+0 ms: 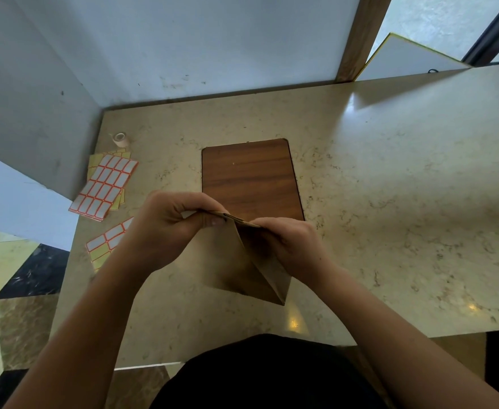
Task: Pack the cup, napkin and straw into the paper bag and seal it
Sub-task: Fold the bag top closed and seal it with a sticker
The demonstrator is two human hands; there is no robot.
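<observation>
Left of the paper bag (236, 261): sheets of red-bordered labels (105, 184), a second sheet (106, 240) nearer the table edge, and beyond them a small roll of tape (120, 139) by the wall. All lying untouched on the marble table (390, 202), apparently ready for sealing.

At the bag's folded top, left end: left hand (165, 228), fingers curled, pinching the fold between thumb and fingertips. Bag standing on its base, just in front of the wooden inset panel (251, 175), top edge pressed flat and turned over.

At the bag's top, right end: right hand (286, 246), likewise curled and gripping the fold, knuckles lying over the bag's right face.

No cup, napkin or straw visible anywhere outside the bag; presumably already inside, though not checkable, the mouth being closed. Judged from that: packing done, folding of the top under way or nearly finished. No label or tape visible on the fold. Left to do, most likely: creasing the fold firm, then fixing it with a label or tape from the left of the bag.
</observation>
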